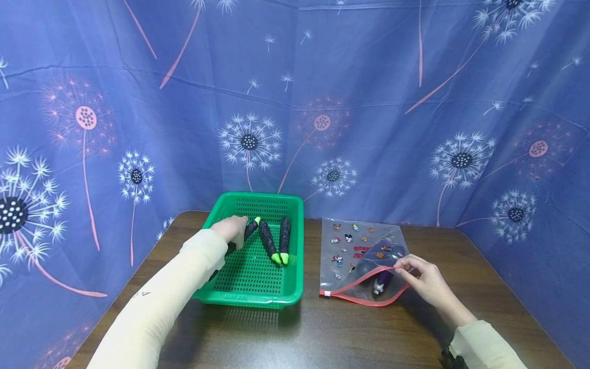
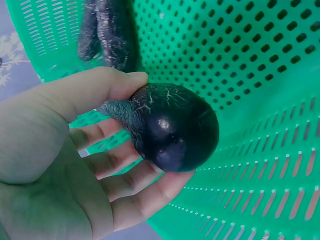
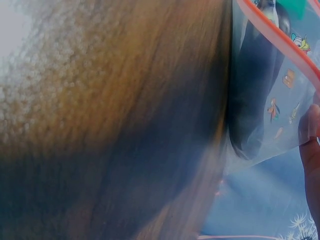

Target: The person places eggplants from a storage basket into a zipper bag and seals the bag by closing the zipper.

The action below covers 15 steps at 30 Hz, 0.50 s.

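Note:
My left hand (image 1: 229, 228) reaches into the green plastic basket (image 1: 300, 251) and grips a dark zucchini (image 2: 175, 130), thumb on top and fingers curled beneath. In the left wrist view its glossy rounded end faces the camera; in the head view a pale green tip shows beyond the hand. Two more zucchini (image 1: 269, 241) lie side by side in the basket. On the right, my right hand (image 1: 426, 282) pinches the red-edged mouth of a clear zip bag (image 1: 333, 256) with cartoon prints, holding it apart. Inside lies a purple eggplant (image 1: 382, 281), its cap towards the opening.
Basket and bag rest on a brown wooden table (image 1: 258, 338), the bag to the right of the basket. A white slider (image 1: 327, 293) sits at the left end of the bag's zip. Blue cloth (image 1: 382, 169) with dandelion prints hangs behind the table and along both sides.

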Tool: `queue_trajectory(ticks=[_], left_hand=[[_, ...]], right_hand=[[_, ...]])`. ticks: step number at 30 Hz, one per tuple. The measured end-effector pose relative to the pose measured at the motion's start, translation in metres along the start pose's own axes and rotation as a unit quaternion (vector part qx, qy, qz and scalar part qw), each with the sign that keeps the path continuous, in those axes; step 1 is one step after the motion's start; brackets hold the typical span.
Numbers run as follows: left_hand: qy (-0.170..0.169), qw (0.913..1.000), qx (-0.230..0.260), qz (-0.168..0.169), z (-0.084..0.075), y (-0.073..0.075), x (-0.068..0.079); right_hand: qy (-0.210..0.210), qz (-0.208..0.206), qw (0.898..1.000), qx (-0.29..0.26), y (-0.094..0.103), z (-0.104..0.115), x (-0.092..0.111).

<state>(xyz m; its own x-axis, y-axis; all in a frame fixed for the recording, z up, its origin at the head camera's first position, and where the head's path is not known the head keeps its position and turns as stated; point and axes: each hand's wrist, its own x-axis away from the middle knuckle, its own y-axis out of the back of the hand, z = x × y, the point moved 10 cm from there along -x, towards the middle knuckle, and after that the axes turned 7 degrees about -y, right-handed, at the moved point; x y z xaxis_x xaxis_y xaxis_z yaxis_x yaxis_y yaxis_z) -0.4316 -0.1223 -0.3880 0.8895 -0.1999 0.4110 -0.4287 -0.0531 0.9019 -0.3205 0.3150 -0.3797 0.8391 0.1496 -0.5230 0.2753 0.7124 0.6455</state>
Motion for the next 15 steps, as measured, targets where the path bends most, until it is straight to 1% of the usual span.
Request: queue_trajectory(ticks=[1,2,5,8,12,15], left_hand=[[-0.004,1.0,-0.003,-0.002,-0.001,0.001,0.0],[-0.008,0.9999,-0.005,-0.004,-0.001,0.003,-0.001],[-0.021,0.9996,-0.014,-0.014,-0.003,0.008,-0.001],[-0.026,0.9992,-0.017,-0.024,-0.004,0.012,-0.001],[-0.022,0.9991,-0.013,-0.033,-0.004,0.016,0.001],[-0.019,0.9991,0.001,-0.037,-0.005,0.017,0.004]], right_hand=[[0.002,0.0,1.0,0.0,-0.001,-0.004,0.0],[0.002,-0.002,1.0,0.0,0.0,-0.004,0.0],[0.014,-0.005,1.0,-0.008,0.004,0.011,-0.001],[0.016,-0.01,1.0,-0.006,0.009,0.029,-0.001],[0.02,-0.013,1.0,-0.006,0.008,0.027,-0.001],[0.021,-0.015,1.0,-0.006,0.005,0.016,-0.001]])
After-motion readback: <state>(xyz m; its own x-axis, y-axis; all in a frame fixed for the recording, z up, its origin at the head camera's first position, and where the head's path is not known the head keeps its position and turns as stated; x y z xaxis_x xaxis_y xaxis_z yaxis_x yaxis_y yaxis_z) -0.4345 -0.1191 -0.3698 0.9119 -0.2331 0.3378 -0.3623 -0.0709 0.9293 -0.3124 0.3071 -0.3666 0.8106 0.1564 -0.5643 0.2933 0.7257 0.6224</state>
